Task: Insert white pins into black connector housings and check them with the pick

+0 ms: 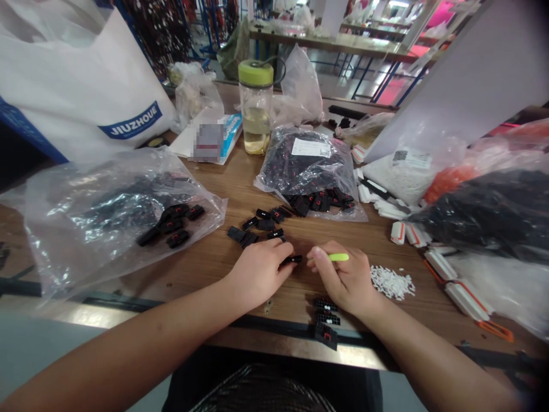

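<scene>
My left hand (263,272) is closed on a small black plastic connector housing (294,259) that pokes out between thumb and fingers. My right hand (343,274) pinches a slim tool with a bright yellow-green handle (339,257); its tip is too small to make out and points at the housing, with a narrow gap between the hands. Loose black housings (266,224) lie just beyond my left hand. Below my right wrist, near the table edge, sit a few black housings (327,319), some with white pieces in them. Small white pegs (392,282) form a pile right of that hand.
Clear plastic bags of black housings lie at left (115,200) and centre back (309,166). Behind stand a water bottle (256,109) with a green lid and a large white bag (81,80). White parts (467,297) with orange trim and more bags (493,200) crowd the right.
</scene>
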### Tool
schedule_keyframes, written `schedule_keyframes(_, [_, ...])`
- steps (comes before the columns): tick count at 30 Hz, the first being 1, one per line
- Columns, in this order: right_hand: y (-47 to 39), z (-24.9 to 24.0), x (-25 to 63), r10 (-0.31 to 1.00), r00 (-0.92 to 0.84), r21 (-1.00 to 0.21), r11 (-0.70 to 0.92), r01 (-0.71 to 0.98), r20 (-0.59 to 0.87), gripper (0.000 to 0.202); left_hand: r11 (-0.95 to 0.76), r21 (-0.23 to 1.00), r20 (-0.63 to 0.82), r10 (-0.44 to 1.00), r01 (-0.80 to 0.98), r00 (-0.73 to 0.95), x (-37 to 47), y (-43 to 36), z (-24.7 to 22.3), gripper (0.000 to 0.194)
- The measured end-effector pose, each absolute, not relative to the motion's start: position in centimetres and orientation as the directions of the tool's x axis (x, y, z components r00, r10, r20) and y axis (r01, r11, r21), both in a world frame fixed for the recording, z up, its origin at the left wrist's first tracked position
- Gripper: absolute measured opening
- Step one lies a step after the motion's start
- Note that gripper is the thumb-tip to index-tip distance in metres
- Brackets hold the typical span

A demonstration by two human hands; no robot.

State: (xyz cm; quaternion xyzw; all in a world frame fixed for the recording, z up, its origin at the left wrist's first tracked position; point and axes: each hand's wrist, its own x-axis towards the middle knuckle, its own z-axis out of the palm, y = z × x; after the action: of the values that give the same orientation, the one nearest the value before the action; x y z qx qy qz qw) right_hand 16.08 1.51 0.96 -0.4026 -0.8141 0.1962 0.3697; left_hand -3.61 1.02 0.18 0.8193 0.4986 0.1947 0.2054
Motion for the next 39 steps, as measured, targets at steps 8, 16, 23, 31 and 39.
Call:
schedule_keyframes(8, [1.19,0.40,16.31,0.884,-0.156,-0.747,0.457,0.483,0.441,0.028,-0.411,0.543,0.096,0.896,0.732,0.433,-3.75,1.10,0.38,0.006])
schedule_keyframes(16, [1.31,0.44,15.70,0.899,-0.175,-0.783,0.436,0.443,0.401,0.029,-0.419,0.541,0.096,0.892,0.729,0.442,-3.70,1.11,0.18,0.006])
schedule_keyframes(23, [1.32,0.50,15.86,0.883,-0.213,-0.767,0.468,0.438,0.418,0.025,-0.417,0.537,0.096,0.894,0.733,0.438,-3.72,1.06,0.22,0.007])
schedule_keyframes(31, [1.17,0.81,16.09,0.841,-0.366,-0.671,0.540,0.509,0.399,0.022,-0.415,0.560,0.100,0.893,0.717,0.439,-3.77,1.06,0.13,0.007])
schedule_keyframes(39, [1.27,0.91,16.40,0.809,-0.309,-0.682,0.588,0.434,0.501,0.023,-0.434,0.396,0.085,0.895,0.809,0.439,-4.15,1.03,1.05,0.010])
